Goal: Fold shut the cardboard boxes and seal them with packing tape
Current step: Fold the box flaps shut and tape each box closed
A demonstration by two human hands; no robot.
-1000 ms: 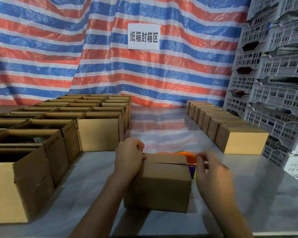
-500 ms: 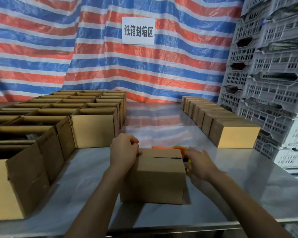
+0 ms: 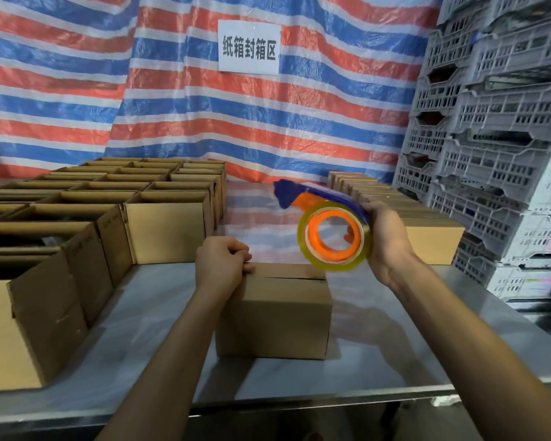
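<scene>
A small cardboard box stands in front of me on the steel table, its top flaps folded down with a dark seam between them. My left hand rests on the box's top left corner with its fingers curled. My right hand grips a tape dispenser with a blue frame, an orange core and a clear tape roll. The dispenser is held in the air above and just right of the box.
Several open cardboard boxes fill the table's left side in rows. A row of closed boxes lines the right. Grey plastic crates are stacked at the far right. A striped tarp with a paper sign hangs behind.
My right hand reached behind the box's right side, took hold of the tape dispenser and lifted it above the table. My left hand stayed on the box.
</scene>
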